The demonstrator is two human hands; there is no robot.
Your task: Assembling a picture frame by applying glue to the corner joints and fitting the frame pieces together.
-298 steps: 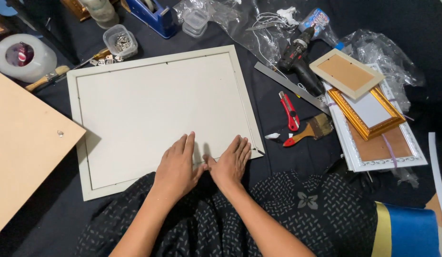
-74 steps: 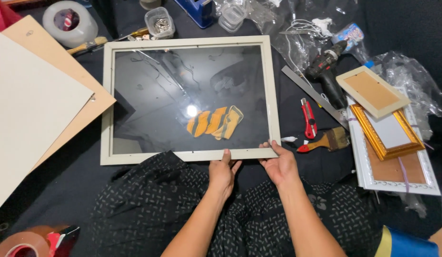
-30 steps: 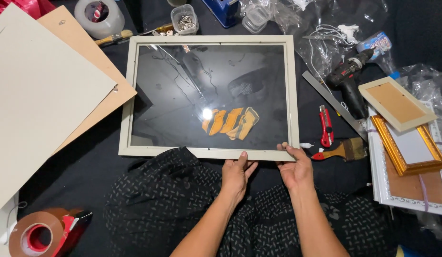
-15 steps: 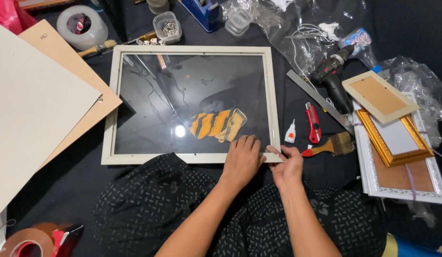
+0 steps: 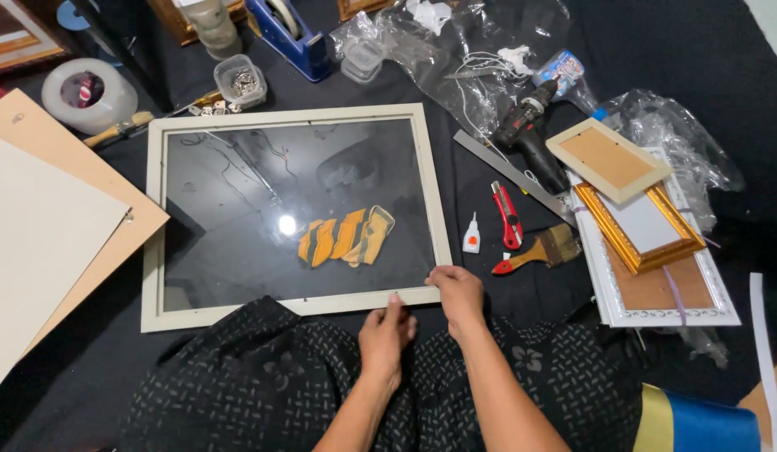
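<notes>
I see my left hand (image 5: 385, 333) at the near rail of the large white frame (image 5: 295, 215), fingertips touching its edge, fingers loosely curled and holding nothing. My right hand (image 5: 458, 292) rests at the frame's near right corner; it seems to pinch the rail, though I cannot tell for sure from here. The frame lies flat on the dark cloth (image 5: 723, 59), its glass over an orange rag (image 5: 346, 238). A small glue bottle (image 5: 471, 234) and red cutter (image 5: 506, 215) lie just right of it.
</notes>
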